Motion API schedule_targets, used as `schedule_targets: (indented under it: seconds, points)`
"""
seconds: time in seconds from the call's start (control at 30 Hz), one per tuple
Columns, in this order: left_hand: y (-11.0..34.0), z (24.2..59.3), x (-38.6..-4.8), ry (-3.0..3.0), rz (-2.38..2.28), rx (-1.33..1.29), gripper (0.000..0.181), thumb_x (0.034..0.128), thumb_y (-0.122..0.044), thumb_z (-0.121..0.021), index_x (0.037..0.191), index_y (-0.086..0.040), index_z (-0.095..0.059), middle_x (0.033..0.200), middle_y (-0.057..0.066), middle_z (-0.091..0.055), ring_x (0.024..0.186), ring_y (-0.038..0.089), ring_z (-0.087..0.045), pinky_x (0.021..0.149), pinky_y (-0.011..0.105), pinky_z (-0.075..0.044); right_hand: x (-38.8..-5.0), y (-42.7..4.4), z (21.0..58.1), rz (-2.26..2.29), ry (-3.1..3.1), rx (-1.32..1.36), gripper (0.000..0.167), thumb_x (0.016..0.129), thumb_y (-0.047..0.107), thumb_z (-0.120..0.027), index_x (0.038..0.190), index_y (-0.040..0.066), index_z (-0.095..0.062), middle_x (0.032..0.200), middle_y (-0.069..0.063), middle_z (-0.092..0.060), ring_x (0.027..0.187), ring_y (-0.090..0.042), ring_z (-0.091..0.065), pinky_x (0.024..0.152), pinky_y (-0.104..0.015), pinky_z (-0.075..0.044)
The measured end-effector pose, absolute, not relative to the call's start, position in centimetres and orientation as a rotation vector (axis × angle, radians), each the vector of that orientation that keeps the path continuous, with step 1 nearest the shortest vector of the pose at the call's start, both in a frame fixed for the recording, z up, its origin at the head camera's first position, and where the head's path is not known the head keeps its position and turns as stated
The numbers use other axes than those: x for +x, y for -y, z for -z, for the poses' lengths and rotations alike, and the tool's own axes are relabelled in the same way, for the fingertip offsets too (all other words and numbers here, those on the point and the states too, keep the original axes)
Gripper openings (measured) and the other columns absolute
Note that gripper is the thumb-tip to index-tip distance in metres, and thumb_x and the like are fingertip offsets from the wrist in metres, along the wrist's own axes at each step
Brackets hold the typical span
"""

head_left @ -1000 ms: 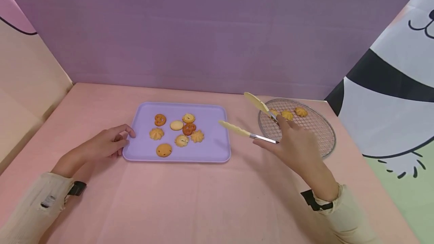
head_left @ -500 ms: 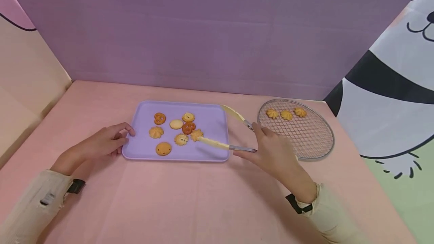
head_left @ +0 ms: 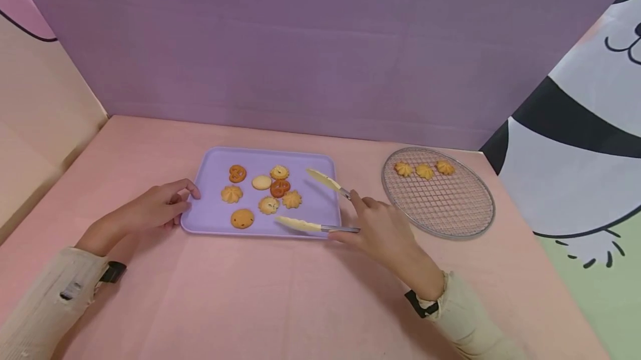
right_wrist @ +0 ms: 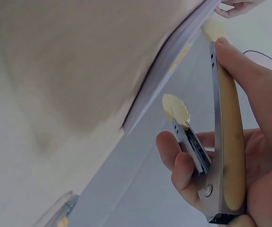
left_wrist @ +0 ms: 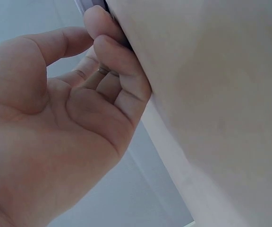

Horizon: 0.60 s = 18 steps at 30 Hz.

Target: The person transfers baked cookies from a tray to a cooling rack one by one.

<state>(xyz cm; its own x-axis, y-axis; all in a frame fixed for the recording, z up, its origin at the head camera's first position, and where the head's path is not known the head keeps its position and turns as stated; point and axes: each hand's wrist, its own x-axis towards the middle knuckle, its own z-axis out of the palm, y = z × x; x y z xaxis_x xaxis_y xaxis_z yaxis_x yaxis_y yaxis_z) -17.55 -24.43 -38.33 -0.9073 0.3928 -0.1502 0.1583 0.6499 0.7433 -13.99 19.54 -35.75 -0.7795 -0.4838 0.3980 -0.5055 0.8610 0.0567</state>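
Note:
At the left end of the lilac tray (head_left: 270,151), my left hand (head_left: 155,207) holds the rim between thumb and forefinger; the left wrist view shows its other fingers curled beneath. My right hand (head_left: 385,232) grips a pair of tongs (head_left: 340,228) with pale yellow tips and metal arms. The tongs are spread wide over the tray's right part, with nothing between the tips. Nearest them is a star-shaped cookie (head_left: 292,199). Around it lie a pretzel (head_left: 280,188), a fluted cookie (head_left: 269,205) and a plain oval cookie (head_left: 261,182).
Right of the tray, a round wire rack (head_left: 440,198) bears three fluted cookies (head_left: 424,171) in a row near its far edge. Farther left on the tray are another pretzel (head_left: 237,173) and a round cookie (head_left: 242,218). A purple wall (head_left: 300,59) stands behind the pink table (head_left: 240,293).
My right hand has carried the spread tongs leftward and nearer, from beside the rack to over the tray's right part. The left hand stays at the tray's rim.

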Motion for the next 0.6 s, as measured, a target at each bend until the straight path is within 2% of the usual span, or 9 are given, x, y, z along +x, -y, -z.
schedule_targets:
  seconds: [0.3, 0.6]
  points:
    - [24.3, 37.99, -17.25, -2.57, -1.118, 0.447, 0.021, 0.0989, -0.004, -0.052, 0.12, -0.005, -0.051, 0.068, 0.003, -0.055, 0.058, 0.018, -0.053, 0.05, 0.026, -0.045, -14.06, -19.26, 36.26, -0.124, 2.635, 0.759, 0.078, 0.073, 0.065, -0.075, 0.119, 0.003, -0.069, 0.081, -0.007, -0.071, 0.05, -0.016, -0.056, 0.041, -0.029, -0.042]
    - [24.16, 37.92, -17.13, -2.57, -1.109, 0.441, 0.021, 0.099, -0.005, -0.052, 0.12, -0.006, -0.051, 0.068, 0.003, -0.054, 0.057, 0.017, -0.052, 0.049, 0.025, -0.044, -13.87, -19.2, 36.38, -0.14, 2.651, 0.747, 0.061, 0.076, 0.056, -0.078, 0.11, 0.006, -0.07, 0.068, 0.0, -0.065, 0.048, -0.013, -0.05, 0.041, -0.028, -0.039]
